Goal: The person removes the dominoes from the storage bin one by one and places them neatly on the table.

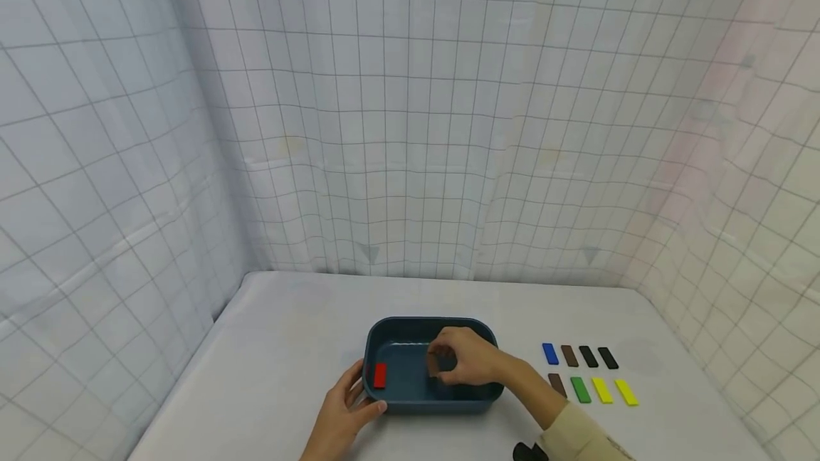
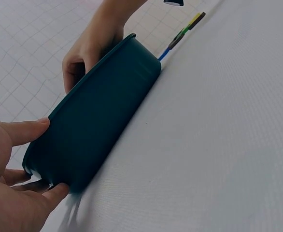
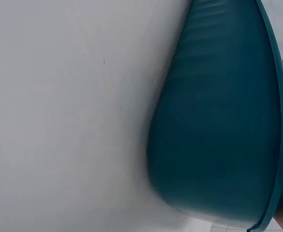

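A dark teal plastic tub sits on the white table, with a red rectangular block lying inside at its left end. My left hand grips the tub's left end, thumb at the near rim and fingers round the outer side. In the left wrist view, the thumb lies over the rim and a fingertip touches the lower wall. My right hand reaches down into the tub and pinches a brown block between thumb and fingers. The tub's wall hides most of that hand in the right wrist view.
Right of the tub lie two rows of flat blocks: a blue block, brown, black, green and yellow ones. A black object shows near the right sleeve. White gridded curtains surround the table.
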Available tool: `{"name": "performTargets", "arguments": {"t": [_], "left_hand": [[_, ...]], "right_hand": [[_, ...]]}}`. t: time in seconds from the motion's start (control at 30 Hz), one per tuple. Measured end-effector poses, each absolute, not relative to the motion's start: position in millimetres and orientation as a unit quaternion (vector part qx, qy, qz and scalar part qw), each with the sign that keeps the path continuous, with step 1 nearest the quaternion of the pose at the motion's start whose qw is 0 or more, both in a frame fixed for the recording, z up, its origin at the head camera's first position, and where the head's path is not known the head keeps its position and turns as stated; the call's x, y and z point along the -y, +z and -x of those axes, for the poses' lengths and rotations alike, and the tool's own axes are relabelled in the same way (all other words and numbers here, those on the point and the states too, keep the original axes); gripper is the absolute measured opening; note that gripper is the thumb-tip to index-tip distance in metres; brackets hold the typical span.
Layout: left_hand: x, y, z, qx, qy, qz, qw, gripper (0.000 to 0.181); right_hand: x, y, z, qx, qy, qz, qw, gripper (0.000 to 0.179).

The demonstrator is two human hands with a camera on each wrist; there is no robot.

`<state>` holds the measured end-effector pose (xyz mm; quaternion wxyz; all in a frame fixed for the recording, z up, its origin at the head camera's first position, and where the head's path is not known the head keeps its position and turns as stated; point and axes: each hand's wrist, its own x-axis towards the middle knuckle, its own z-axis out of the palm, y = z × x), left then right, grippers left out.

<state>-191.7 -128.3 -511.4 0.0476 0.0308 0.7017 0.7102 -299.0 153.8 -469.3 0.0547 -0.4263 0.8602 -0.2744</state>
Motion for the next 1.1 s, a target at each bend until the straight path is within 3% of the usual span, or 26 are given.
{"name": "performTargets", "arguments": {"t": [0.27, 0.73, 1.1], "left_hand": [[127.4, -510.4, 192.0, -0.693, 0.719, -0.043, 0.039, 0.09], [126.8, -508.3, 189.6, -0.703, 0.709, -0.031, 0.035, 0.089], [125.5, -507.4, 189.3, -0.702, 0.711, -0.031, 0.031, 0.089]], "right_hand": [[-168.2, -466.4, 295.5, -0.86, -0.268, 0.434, 0.035, 0.039], [-201.1, -462.9, 286.4, -0.863, -0.283, 0.415, 0.045, 0.039], [-234.4, -454.9, 275.1, -0.865, -0.308, 0.397, 0.009, 0.033]]}}
